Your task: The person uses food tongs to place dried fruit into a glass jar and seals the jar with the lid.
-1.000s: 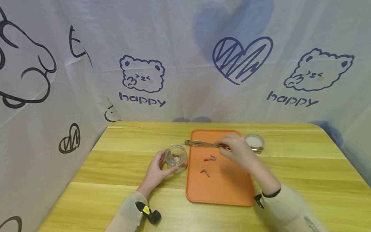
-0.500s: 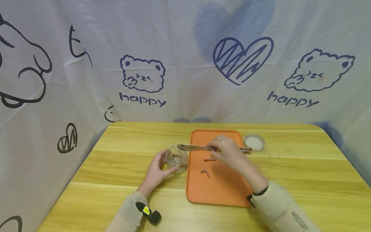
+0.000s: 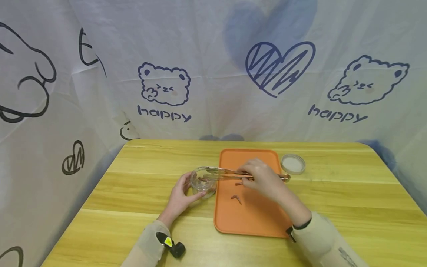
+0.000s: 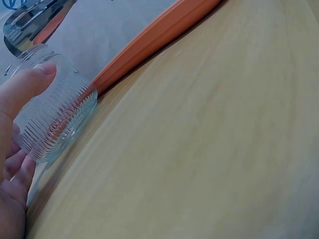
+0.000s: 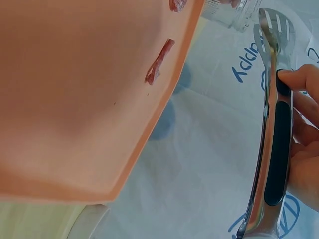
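Observation:
My left hand (image 3: pixel 180 198) grips a clear glass jar (image 3: pixel 207 191) at the tray's left edge, with its thumb on the near side. Inside the jar lie small reddish-brown pieces. My right hand (image 3: pixel 261 178) holds metal tongs (image 5: pixel 279 144) with black grips and slotted heads, thumb along one arm. Their heads stand apart over the jar's mouth in the head view, with no piece showing between them. One thin reddish-brown meat-like strip (image 3: pixel 236 199) lies on the orange tray (image 3: pixel 250 222); another strip (image 3: pixel 238 183) is partly hidden behind my right hand.
A round lid (image 3: pixel 293 164) lies on the wooden table (image 3: pixel 350 185) at the tray's back right. A white printed cloth (image 3: pixel 213 92) hangs behind the table and along its left side.
My right hand has moved left, bringing the tongs from beside the jar to over its mouth. The tongs' arms have spread apart. My left hand and the jar have stayed put.

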Demonstrator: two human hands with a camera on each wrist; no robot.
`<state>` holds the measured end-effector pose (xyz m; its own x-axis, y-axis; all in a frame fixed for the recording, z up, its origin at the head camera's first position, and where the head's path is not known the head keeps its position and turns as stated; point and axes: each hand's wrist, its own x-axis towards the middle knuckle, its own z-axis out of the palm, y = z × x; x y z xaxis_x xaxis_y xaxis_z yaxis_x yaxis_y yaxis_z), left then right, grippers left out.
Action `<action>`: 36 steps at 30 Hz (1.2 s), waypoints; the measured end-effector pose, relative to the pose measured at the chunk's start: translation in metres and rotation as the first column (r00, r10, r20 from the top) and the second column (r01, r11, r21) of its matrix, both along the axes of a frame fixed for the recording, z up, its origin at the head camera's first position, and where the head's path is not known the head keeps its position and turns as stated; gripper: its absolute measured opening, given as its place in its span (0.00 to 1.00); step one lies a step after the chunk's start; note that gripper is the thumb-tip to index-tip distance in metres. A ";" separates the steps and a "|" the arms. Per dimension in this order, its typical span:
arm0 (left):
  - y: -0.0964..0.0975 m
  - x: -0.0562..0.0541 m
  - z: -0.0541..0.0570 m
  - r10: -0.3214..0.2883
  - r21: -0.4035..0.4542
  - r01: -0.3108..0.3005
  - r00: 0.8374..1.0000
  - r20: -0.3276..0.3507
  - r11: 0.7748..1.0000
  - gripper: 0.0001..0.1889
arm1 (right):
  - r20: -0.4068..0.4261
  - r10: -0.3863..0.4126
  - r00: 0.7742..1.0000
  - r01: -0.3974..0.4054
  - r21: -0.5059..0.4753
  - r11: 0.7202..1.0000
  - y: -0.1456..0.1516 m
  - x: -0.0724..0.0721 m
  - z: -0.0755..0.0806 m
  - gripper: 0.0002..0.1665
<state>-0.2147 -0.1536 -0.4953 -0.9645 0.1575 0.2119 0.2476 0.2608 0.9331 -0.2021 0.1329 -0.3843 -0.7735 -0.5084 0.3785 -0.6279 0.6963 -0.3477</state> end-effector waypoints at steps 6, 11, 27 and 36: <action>-0.001 0.000 -0.001 0.000 -0.004 0.000 1.000 0.004 1.000 0.39 | -0.069 -0.004 0.998 0.006 0.029 1.000 0.007 0.006 0.003 0.17; -0.002 0.001 -0.001 -0.003 0.000 0.003 1.000 0.005 1.000 0.39 | -0.145 0.000 0.989 0.010 0.067 0.998 0.017 0.010 0.006 0.20; -0.002 0.001 0.000 -0.006 0.000 0.006 1.000 0.007 1.000 0.39 | -0.001 -0.075 0.997 0.074 0.083 0.994 0.055 0.026 0.014 0.22; 0.000 0.000 0.001 -0.005 0.005 0.005 1.000 0.007 1.000 0.39 | 0.039 -0.013 0.999 0.011 0.054 0.998 0.080 0.030 0.006 0.21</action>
